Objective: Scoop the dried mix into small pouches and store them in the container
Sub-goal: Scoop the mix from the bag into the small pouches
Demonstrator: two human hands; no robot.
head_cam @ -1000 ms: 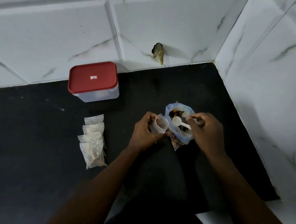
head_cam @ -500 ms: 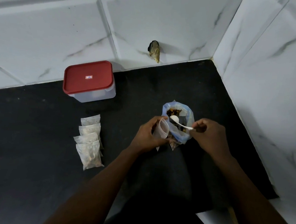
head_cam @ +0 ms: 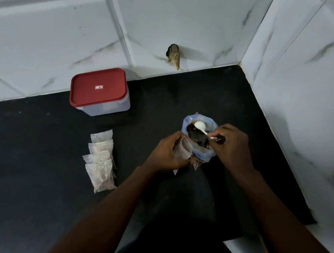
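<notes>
- Left hand [head_cam: 165, 154] grips the open pouch [head_cam: 184, 150]: keep its mouth wide, touching the bag [head_cam: 200, 137].
- Right hand [head_cam: 230, 145] grips the spoon [head_cam: 200, 126]: load level, tip slowly.

The scene is dim overall, with the white marble-look wall tiles [head_cam: 169, 23] at twelve o'clock catching the most light and the black counter [head_cam: 31, 156] swallowing nearly all detail. Shadows fall softly to the right of objects, so the light perhaps comes from the upper left. Wide-angle bending curves the tile lines toward the edges. Both forearms at six o'clock are dark and slightly soft.
</notes>
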